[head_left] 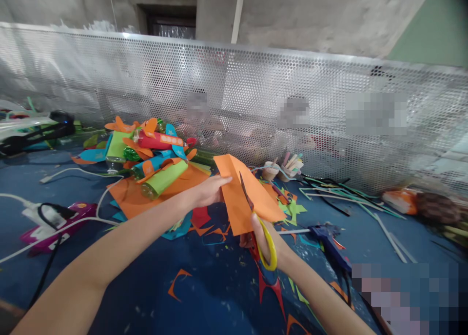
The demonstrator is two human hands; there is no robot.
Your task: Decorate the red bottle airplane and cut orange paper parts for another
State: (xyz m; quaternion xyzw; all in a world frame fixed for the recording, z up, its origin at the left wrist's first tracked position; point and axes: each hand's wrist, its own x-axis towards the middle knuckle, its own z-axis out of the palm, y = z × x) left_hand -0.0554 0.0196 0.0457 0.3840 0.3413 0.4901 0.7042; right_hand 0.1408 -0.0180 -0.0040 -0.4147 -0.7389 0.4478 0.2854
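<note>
A sheet of orange paper [234,198] is raised above the blue table, its left edge pinched in my left hand [210,189]. My right hand [261,235] is closed around the handles of scissors [269,247] with yellow and red loops. One dark blade shows in front of the paper, pointing up and away; where the other blade lies I cannot make out. Beyond my left forearm, bottle models [161,140] wrapped in red, blue and green paper with orange fins are piled on larger orange sheets [127,196].
A glue gun [329,245] lies to the right, with its cord trailing forward. Paper scraps [179,284] litter the table. At left are a purple power strip [66,227] and white cables. Cups of sticks [290,167] stand by a perforated metal screen [329,91]; blurred people are behind it.
</note>
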